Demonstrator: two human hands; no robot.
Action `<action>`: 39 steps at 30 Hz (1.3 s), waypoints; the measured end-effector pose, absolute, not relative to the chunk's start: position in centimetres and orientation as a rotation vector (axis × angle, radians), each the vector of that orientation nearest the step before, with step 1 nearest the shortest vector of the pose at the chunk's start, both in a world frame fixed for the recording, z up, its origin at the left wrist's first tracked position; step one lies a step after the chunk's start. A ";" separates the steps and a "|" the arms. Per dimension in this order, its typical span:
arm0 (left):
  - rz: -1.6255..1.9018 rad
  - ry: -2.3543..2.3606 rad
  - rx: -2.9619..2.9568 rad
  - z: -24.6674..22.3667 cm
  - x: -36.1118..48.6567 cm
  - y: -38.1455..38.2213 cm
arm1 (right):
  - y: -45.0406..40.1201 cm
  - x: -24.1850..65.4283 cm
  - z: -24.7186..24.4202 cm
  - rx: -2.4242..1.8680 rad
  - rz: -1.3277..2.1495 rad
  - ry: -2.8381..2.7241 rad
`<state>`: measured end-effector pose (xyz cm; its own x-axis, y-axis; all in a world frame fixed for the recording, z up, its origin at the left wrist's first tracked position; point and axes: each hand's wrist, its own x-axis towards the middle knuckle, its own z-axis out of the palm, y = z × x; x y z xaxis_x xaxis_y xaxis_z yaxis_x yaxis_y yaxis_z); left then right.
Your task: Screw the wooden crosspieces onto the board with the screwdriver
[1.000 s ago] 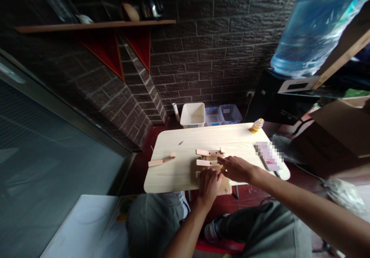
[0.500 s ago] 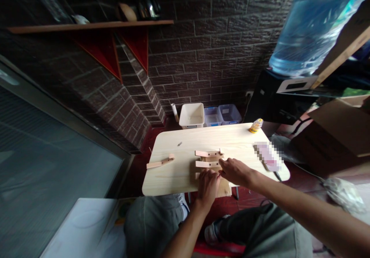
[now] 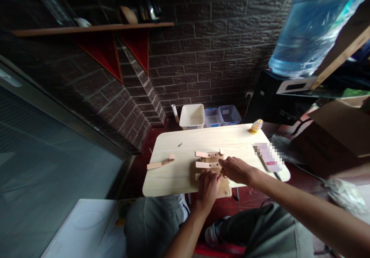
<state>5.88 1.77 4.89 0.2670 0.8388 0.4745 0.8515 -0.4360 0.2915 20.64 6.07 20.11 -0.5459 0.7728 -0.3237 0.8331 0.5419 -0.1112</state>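
Note:
Three pale wooden bars lie one behind another across a wooden board (image 3: 224,189) at the table's front edge. The far bar (image 3: 206,154) and the middle bar (image 3: 206,165) show dark screw holes or screw heads. My left hand (image 3: 208,185) is closed over the nearest bar (image 3: 197,176), hiding most of it. My right hand (image 3: 235,169) is closed in a fist just above the right end of the bars; what it grips is hidden by the fingers. To the left, a separate angled wooden bar (image 3: 160,163) lies alone.
On the light wooden table (image 3: 173,183) are several small dark screws (image 3: 180,144), a yellow-capped clear bottle (image 3: 256,126) and a blurred-out flat pink object (image 3: 268,158). Behind stand a white bin (image 3: 192,116) and bluish bins (image 3: 229,113). A water dispenser with a blue jug (image 3: 306,30) is at right.
Both hands stay at the bars, with only a slight shift of the right hand. The whole view has moved down by a few pixels.

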 end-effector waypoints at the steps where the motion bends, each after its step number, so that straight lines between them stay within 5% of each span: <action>1: -0.911 -1.651 -2.480 4.9 5.9 1.7 | 6.1 20.6 20.0 1.348 -0.367 2.536; 39: -0.957 -1.666 -2.439 4.7 6.3 1.5 | 5.3 21.0 19.3 1.402 -0.259 2.581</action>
